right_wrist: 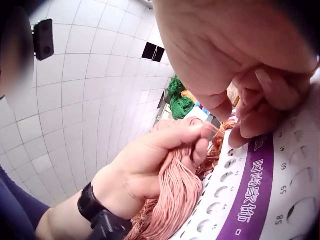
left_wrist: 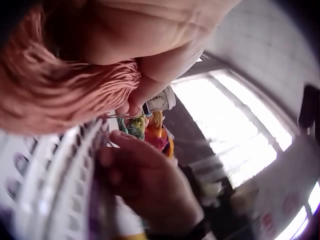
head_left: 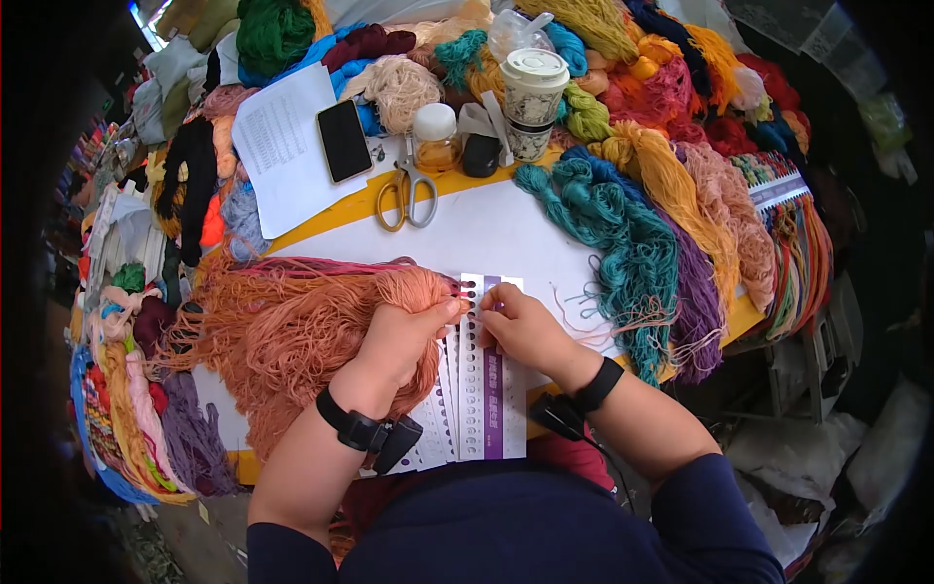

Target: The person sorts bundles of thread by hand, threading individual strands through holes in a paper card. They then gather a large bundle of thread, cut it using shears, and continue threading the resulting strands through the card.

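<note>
The left hand (head_left: 401, 336) grips a thick hank of salmon-pink thread (head_left: 311, 341), which hangs from the fist and spreads leftward over the table. In the right wrist view strands bulge out under the left hand's (right_wrist: 150, 160) curled fingers. Close beside it, the right hand (head_left: 525, 326) has its fingertips bent together at the upper edge of a white card (head_left: 474, 389) with punched holes and a purple strip. The right wrist view shows those fingers curled over the numbered card (right_wrist: 260, 185); thin thread lies between the two hands. More punched cards are fanned beneath.
Scissors (head_left: 409, 200), a phone (head_left: 344, 141), printed sheets (head_left: 282, 146), a jar (head_left: 436, 136) and a lidded cup (head_left: 533, 97) stand or lie beyond the hands. Teal hanks (head_left: 623, 253) lie to the right, with purple and orange ones. Heaped yarn lines the back and left.
</note>
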### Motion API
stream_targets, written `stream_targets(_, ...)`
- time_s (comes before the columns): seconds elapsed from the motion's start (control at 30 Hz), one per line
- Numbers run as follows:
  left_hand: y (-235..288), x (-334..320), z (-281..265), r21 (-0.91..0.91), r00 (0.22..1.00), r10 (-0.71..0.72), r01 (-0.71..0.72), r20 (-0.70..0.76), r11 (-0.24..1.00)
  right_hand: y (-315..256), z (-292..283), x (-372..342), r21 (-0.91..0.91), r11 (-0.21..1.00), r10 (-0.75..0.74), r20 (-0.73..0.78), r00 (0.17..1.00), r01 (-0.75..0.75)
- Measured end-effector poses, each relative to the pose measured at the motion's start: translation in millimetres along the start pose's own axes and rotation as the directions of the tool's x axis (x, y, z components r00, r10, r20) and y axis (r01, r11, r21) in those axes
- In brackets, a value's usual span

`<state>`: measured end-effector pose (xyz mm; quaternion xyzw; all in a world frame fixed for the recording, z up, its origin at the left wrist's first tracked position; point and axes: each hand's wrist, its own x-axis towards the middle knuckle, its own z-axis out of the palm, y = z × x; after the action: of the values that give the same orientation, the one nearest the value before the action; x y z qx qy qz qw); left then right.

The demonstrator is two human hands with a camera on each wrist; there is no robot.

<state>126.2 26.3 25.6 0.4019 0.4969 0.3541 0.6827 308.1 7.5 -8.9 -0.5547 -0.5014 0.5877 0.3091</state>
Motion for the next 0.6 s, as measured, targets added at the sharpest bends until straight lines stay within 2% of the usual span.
stream_targets(0.03, -1, 0, 1, -0.108, 0.999, 0.001, 0.003, 0.042, 0.994, 1, 0, 1, -0.036, 0.999, -0.010, 0.008, 1.000, 0.010)
stream_targets(0.07, -3, 3, 0, -0.107, 0.999, 0.006, -0.001, 0.044, 0.994, 2, -1, 2, -0.073, 0.997, -0.021, 0.016, 1.000, 0.022)
stream_targets(0.1, -5, 5, 1, -0.123, 0.991, 0.032, -0.017, 0.126, 0.992, 3, -1, 3, -0.074, 0.997, -0.024, 0.014, 1.000, 0.025)
stream_targets(0.13, -5, 6, 2, -0.141, 0.977, 0.058, -0.029, 0.207, 0.990, 4, -1, 3, 0.107, 0.994, 0.001, 0.022, 1.000, -0.004)
stream_targets(0.17, -7, 4, 5, -0.013, 0.996, -0.003, 0.005, 0.092, 1.000, 4, -1, 2, 0.283, 0.959, 0.025, 0.036, 0.999, -0.034)
stream_targets(0.2, -11, 4, 7, -0.014, 0.996, -0.003, 0.004, 0.093, 1.000, 3, -3, 2, 0.281, 0.959, 0.025, 0.035, 0.999, -0.034)
stream_targets(0.27, -19, 4, 9, 0.104, 0.995, 0.016, -0.026, 0.096, 0.994, -2, -12, 2, 0.507, 0.838, 0.152, 0.140, 0.978, -0.202)
stream_targets(0.3, -14, 1, 12, 0.207, 0.992, -0.048, 0.024, 0.115, 0.978, -4, -14, 1, 0.514, 0.831, 0.162, 0.143, 0.976, -0.213)
stream_targets(0.33, -19, 3, 9, 0.208, 0.992, -0.048, 0.023, 0.116, 0.978, -4, -13, 1, 0.514, 0.831, 0.162, 0.141, 0.977, -0.212)
stream_targets(0.4, -29, 10, -4, 0.434, 0.939, 0.241, -0.328, 0.245, 0.839, -2, -7, 3, 0.414, 0.887, 0.161, 0.139, 0.977, -0.205)
stream_targets(0.43, -28, 12, -10, 0.436, 0.939, 0.241, -0.328, 0.245, 0.838, -2, -5, 3, 0.415, 0.886, 0.159, 0.140, 0.977, -0.204)
stream_targets(0.47, -25, 16, -16, 0.404, 0.896, 0.414, -0.441, 0.158, 0.801, -2, -1, 2, 0.240, 0.963, 0.103, 0.085, 0.991, -0.121)
stream_targets(0.5, -18, 19, -23, 0.384, 0.818, 0.571, -0.548, 0.064, 0.743, -2, 1, 1, 0.053, 0.998, 0.036, 0.041, 0.998, -0.038)
stream_targets(0.53, 4, 12, -32, 0.531, 0.794, 0.602, -0.550, 0.091, 0.645, -2, 2, 1, 0.055, 0.998, 0.032, 0.042, 0.999, -0.035)
stream_targets(0.57, 13, 8, -43, 0.295, 0.888, 0.453, -0.414, -0.077, 0.861, -3, 2, 2, 0.025, 0.999, 0.037, 0.045, 0.998, -0.038)
stream_targets(0.6, 21, 3, -55, 0.006, 0.951, 0.246, -0.250, -0.189, 0.968, -3, 1, 2, -0.007, 0.999, 0.043, 0.046, 0.998, -0.042)
